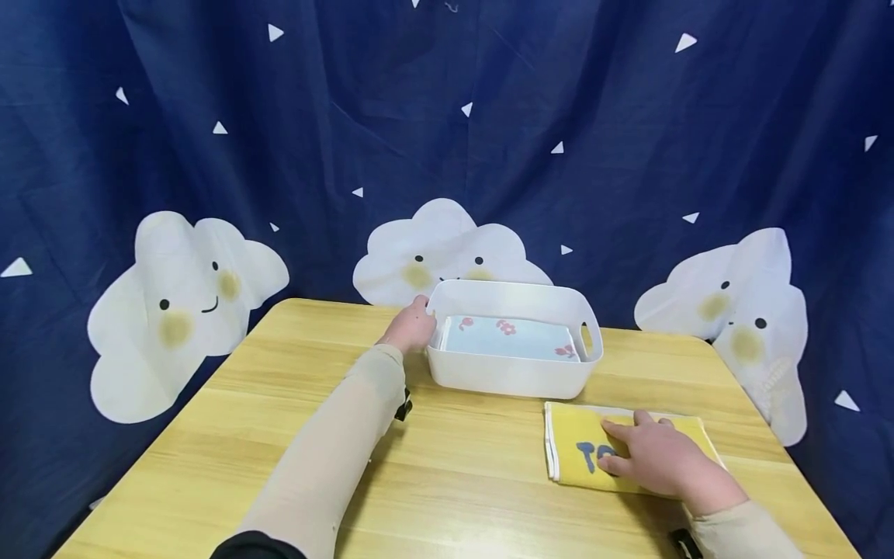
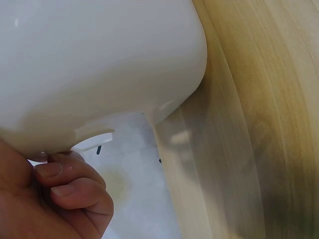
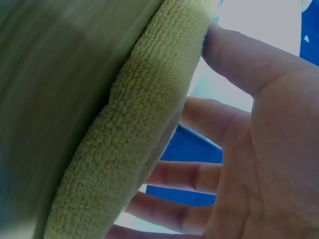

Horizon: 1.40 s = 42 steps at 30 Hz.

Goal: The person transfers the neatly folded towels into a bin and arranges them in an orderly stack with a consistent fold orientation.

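A white plastic storage basket with handle holes stands toward the back of the table. My left hand grips its left end at the handle; the left wrist view shows curled fingers at the handle hole. Inside the basket lies a folded light blue towel with pink flowers. At the front right, a folded yellow towel with white edges and dark blue letters lies flat on the wood. My right hand rests on its top with spread fingers, the fingertips touching the cloth. Part of the lettering is hidden under this hand.
The wooden table has rounded back corners. Behind it hangs a dark blue curtain printed with white clouds and small triangles. The basket's right handle hole faces the right side, behind the yellow towel.
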Tool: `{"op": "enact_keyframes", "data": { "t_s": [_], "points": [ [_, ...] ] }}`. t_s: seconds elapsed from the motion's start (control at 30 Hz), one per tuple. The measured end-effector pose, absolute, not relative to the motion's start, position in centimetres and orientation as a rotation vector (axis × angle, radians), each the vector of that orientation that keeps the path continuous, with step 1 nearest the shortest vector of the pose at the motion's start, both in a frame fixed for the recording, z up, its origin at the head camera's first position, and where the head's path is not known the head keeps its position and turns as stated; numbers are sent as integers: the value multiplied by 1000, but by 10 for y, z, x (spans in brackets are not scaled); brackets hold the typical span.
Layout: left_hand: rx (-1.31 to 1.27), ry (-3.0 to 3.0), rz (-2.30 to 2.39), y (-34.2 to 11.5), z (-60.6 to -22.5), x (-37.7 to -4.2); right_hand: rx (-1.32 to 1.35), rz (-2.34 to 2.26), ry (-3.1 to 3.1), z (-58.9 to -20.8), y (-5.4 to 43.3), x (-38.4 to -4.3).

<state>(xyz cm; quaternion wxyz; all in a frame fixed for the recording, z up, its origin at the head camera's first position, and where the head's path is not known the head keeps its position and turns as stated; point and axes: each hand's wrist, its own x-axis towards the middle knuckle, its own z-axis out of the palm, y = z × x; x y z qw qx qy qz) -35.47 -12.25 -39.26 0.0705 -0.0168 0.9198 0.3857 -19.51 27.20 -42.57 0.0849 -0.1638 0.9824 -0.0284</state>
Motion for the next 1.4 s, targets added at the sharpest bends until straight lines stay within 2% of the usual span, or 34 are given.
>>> {"op": "enact_keyframes", "data": {
  "t_s": [0.33, 1.0, 1.17, 1.4],
  "points": [
    [-41, 2788, 1152, -122, -391, -353, -549, -87, 2920, -422, 226, -191],
    [-60, 2782, 1173, -127, -400, -358, -682, 16, 2892, -426, 103, -188],
    [-66, 2759, 1196, -125, -400, -356, -646, 12, 2890, -427, 93, -187],
    [-58, 2784, 1209, -123, -399, -357, -670, -119, 2887, -427, 107, -190]
  ]
}}
